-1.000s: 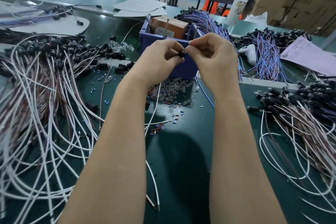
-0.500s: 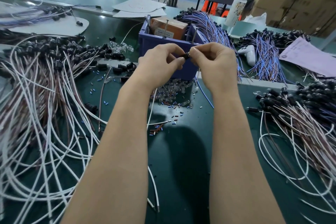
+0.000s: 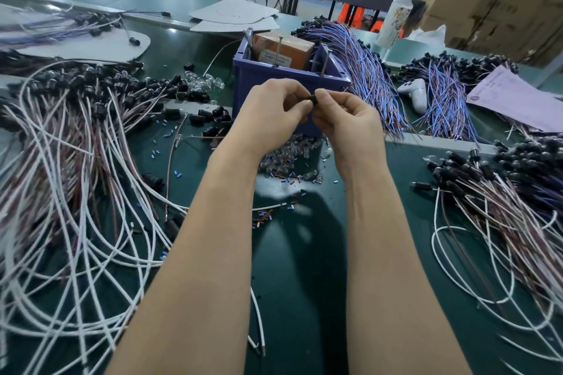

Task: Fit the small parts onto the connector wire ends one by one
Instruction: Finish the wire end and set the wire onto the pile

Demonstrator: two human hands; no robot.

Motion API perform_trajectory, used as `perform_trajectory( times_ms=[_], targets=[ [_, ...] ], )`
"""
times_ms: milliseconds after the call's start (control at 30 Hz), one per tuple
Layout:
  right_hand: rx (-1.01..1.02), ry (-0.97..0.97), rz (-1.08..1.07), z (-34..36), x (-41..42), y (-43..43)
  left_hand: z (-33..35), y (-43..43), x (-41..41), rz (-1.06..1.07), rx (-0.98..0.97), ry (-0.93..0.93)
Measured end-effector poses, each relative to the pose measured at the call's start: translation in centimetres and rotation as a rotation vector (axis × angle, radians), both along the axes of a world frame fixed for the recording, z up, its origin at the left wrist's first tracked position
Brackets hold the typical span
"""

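My left hand [image 3: 274,113] and my right hand [image 3: 344,122] meet in front of the blue bin, fingertips pinching one small black connector part [image 3: 313,98] between them. A white wire [image 3: 259,323] hangs down between my forearms to the mat; its upper end is hidden behind my hands. A heap of small clear bulbs [image 3: 289,155] lies on the green mat just below my hands, with tiny blue and brown sleeves [image 3: 265,216] scattered nearby.
The blue bin [image 3: 274,82] holds an orange box. A big pile of white and brown wires with black connectors [image 3: 76,137] fills the left; a similar pile [image 3: 511,192] lies right. Purple-blue wire bundles [image 3: 365,70], a white controller [image 3: 416,93] and a pink sheet [image 3: 515,100] sit behind.
Both hands have dropped a little lower in front of the bin while still pinching the black part together; the fingers have shifted slightly on it.
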State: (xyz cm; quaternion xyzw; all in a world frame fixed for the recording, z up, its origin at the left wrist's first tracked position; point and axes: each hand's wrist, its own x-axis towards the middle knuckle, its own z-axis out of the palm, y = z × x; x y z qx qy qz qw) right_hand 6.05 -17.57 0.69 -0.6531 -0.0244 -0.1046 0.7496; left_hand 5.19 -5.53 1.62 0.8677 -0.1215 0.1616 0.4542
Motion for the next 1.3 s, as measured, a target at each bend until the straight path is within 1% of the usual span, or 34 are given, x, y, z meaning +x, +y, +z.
perform_trajectory(
  times_ms=[100,167,233,333,400,433,467,500,533,600,633,700,800,867,900,933,1033,1067,1100,1133,1233,1300],
  targets=[
    [-0.029,-0.029,0.020,0.4,0.1,0.3,0.1,-0.5,0.0,0.000,-0.054,0.037],
    [-0.071,-0.013,-0.036,0.4,0.3,0.3,0.0,-0.2,-0.1,-0.042,-0.098,0.131],
    [-0.029,0.018,-0.183,0.3,0.6,-0.4,0.0,0.6,-0.3,-0.064,-0.070,0.234],
    [0.134,0.068,-0.455,0.2,1.0,-2.3,0.1,2.1,-0.6,-0.074,0.046,0.351],
    [0.198,0.092,-0.546,0.0,1.0,-3.0,0.3,2.4,-0.7,-0.123,0.025,0.407],
    [0.179,0.114,-0.562,-0.2,1.1,-3.1,0.4,2.2,-0.7,-0.143,-0.009,0.423],
    [0.103,0.130,-0.566,-0.4,1.1,-3.1,0.5,2.0,-0.5,-0.146,-0.032,0.427],
    [-0.049,0.143,-0.564,-0.8,1.1,-3.2,0.4,1.7,-0.4,-0.134,-0.039,0.424],
    [-0.259,0.155,-0.552,-1.1,1.1,-3.2,0.3,1.4,-0.2,-0.113,-0.033,0.423],
    [-0.695,0.194,-0.488,-1.4,0.9,-2.9,-0.1,0.9,0.1,-0.067,-0.016,0.429],
    [-0.847,0.220,-0.435,-1.4,0.7,-2.6,-0.4,0.8,0.2,-0.049,-0.033,0.437],
    [-1.011,0.287,-0.326,-1.2,0.4,-2.0,-0.7,0.7,0.4,-0.029,-0.097,0.456],
    [-1.127,0.373,-0.241,-0.8,0.1,-1.5,-1.1,0.8,0.6,-0.030,-0.120,0.476],
    [-1.160,0.354,-0.223,0.0,0.0,-1.6,-1.4,0.8,0.7,-0.037,-0.153,0.488],
    [-1.170,0.317,-0.180,0.4,-0.1,-1.7,-1.5,0.7,0.7,-0.040,-0.201,0.499],
    [-1.201,0.280,-0.076,0.8,-0.3,-1.8,-1.6,0.6,0.7,-0.042,-0.264,0.514],
    [-1.347,0.262,0.432,1.5,-1.4,-0.8,-1.5,0.4,0.7,-0.082,-0.521,0.567],
    [-1.354,0.279,0.541,1.3,-1.8,-0.1,-1.5,0.5,0.7,-0.106,-0.613,0.586],
    [-1.343,0.295,0.604,1.1,-1.9,0.6,-1.4,0.6,0.6,-0.130,-0.685,0.599],
    [-1.344,0.284,0.637,0.9,-2.0,1.2,-1.4,0.7,0.6,-0.153,-0.732,0.609],
    [-1.455,0.206,0.705,0.4,-2.1,2.4,-1.3,1.4,0.6,-0.226,-0.816,0.639],
    [-1.489,0.193,0.723,0.5,-2.2,2.7,-1.2,1.6,0.6,-0.275,-0.915,0.649]
  ],
)
